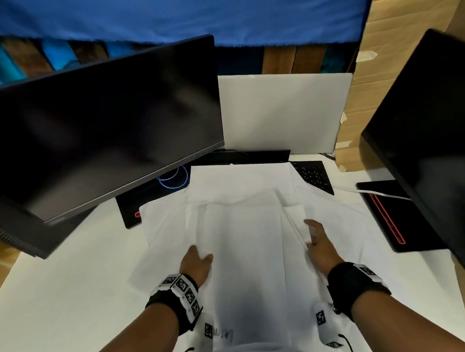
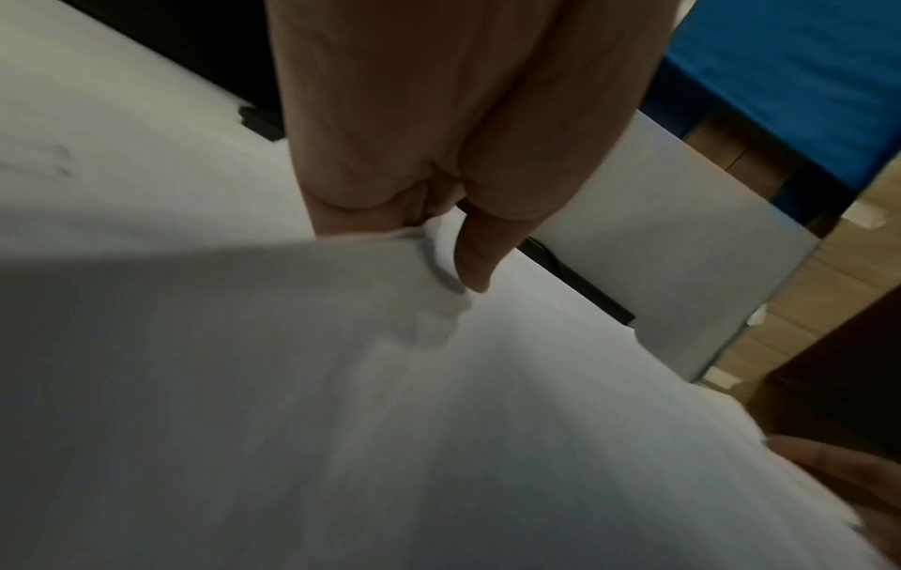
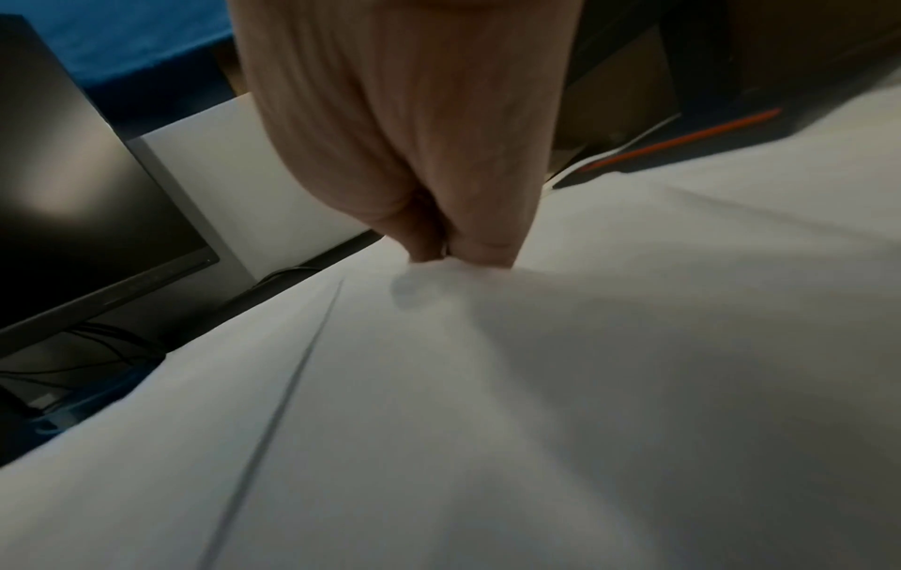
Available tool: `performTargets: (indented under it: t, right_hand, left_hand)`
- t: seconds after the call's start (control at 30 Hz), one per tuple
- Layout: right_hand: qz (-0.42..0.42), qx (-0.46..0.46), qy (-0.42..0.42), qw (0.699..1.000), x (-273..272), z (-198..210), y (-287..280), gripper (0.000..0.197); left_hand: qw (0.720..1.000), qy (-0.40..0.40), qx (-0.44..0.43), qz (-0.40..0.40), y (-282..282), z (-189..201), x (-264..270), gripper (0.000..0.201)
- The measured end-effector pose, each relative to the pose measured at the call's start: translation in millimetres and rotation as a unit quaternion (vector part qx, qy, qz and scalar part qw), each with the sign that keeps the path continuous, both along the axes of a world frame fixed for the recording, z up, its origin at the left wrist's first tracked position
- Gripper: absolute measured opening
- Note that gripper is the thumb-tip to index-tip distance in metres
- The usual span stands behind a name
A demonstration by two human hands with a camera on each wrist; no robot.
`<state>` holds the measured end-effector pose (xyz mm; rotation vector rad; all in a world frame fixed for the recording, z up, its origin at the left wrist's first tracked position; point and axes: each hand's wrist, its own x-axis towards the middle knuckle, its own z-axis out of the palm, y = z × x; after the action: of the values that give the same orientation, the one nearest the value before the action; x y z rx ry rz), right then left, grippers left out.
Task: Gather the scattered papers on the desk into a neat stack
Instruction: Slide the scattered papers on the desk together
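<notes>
Several white papers lie overlapping on the white desk in front of me. My left hand pinches the left edge of the middle sheets, and in the left wrist view the left hand has its thumb on top of the paper. My right hand grips the right edge of the same sheets. In the right wrist view the right hand has its fingers curled into the paper, which creases there. More sheets spread out beyond the hands, partly over the keyboard.
A dark monitor hangs over the desk at the left and another monitor stands at the right on a black base with a red stripe. A black keyboard pokes out behind the papers. A white board stands at the back.
</notes>
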<state>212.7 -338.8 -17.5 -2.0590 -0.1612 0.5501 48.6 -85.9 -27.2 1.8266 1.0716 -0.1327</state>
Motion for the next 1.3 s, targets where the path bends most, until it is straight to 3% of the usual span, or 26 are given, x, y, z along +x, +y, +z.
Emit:
performTargets:
  t: [0.1, 0.2, 0.33, 0.43, 0.6, 0.7, 0.77, 0.83, 0.9, 1.0, 1.07, 1.13, 1.2, 1.3]
  right_hand:
    - [-0.050, 0.025, 0.040, 0.998, -7.4, -6.8, 17.0, 0.056]
    - [-0.039, -0.031, 0.035, 0.998, -13.7, -4.3, 25.2, 0.036]
    - [-0.067, -0.071, -0.003, 0.995, 2.3, 5.0, 12.1, 0.035]
    - [-0.033, -0.094, 0.008, 0.995, 15.3, 7.6, 11.1, 0.033]
    - [-0.045, -0.053, 0.050, 0.996, -3.8, 1.0, 35.9, 0.019]
    - [-0.068, 0.013, 0.070, 0.995, -20.1, 4.5, 49.4, 0.034]
    - [-0.053, 0.043, 0.080, 0.995, -23.8, 8.1, 55.4, 0.038]
    - [-0.031, 0.032, 0.077, 0.996, -20.5, 10.3, 57.9, 0.029]
    - [-0.060, 0.020, 0.074, 0.995, -11.9, 10.1, 51.7, 0.026]
    - [-0.143, -0.135, 0.007, 0.981, 3.9, 4.9, 22.3, 0.044]
    - [-0.194, -0.282, 0.026, 0.939, 5.6, 5.9, -4.8, 0.070]
    - [-0.215, -0.371, 0.055, 0.902, 2.2, 9.5, -25.4, 0.095]
    - [-0.220, -0.374, 0.080, 0.897, 0.7, 4.7, -36.6, 0.107]
    - [-0.245, -0.300, 0.095, 0.917, 3.6, -5.7, -41.3, 0.108]
  left_hand:
    - [0.998, -0.038, -0.034, 0.025, -23.4, 3.1, 9.5, 0.049]
    - [0.997, -0.059, -0.031, 0.040, -30.3, 6.4, 16.8, 0.038]
    - [0.998, -0.023, 0.004, 0.054, -15.4, 15.2, 17.5, 0.038]
    - [1.000, 0.015, 0.005, 0.020, -12.0, 15.8, 15.4, 0.039]
    - [0.995, -0.025, -0.041, 0.087, -42.3, 12.6, 24.0, 0.037]
    - [0.992, -0.025, -0.077, 0.094, -51.6, 13.5, 26.8, 0.048]
    - [0.995, -0.022, -0.064, 0.078, -46.1, 17.6, 24.4, 0.041]
    - [0.994, -0.034, -0.033, 0.102, -32.8, 23.7, 18.8, 0.036]
    - [0.990, -0.037, 0.008, 0.135, -12.8, 26.2, 10.0, 0.036]
    - [0.991, 0.002, 0.047, 0.123, 20.5, 21.8, -5.2, 0.042]
    - [0.993, 0.052, 0.069, 0.077, 33.6, 13.6, -12.8, 0.054]
    - [0.994, 0.074, 0.081, 0.027, 34.4, 7.4, -15.6, 0.078]
    - [0.998, 0.027, 0.065, 0.007, 23.5, 5.6, -15.8, 0.099]
    - [0.999, -0.034, 0.031, 0.009, 3.8, 6.3, -16.1, 0.104]
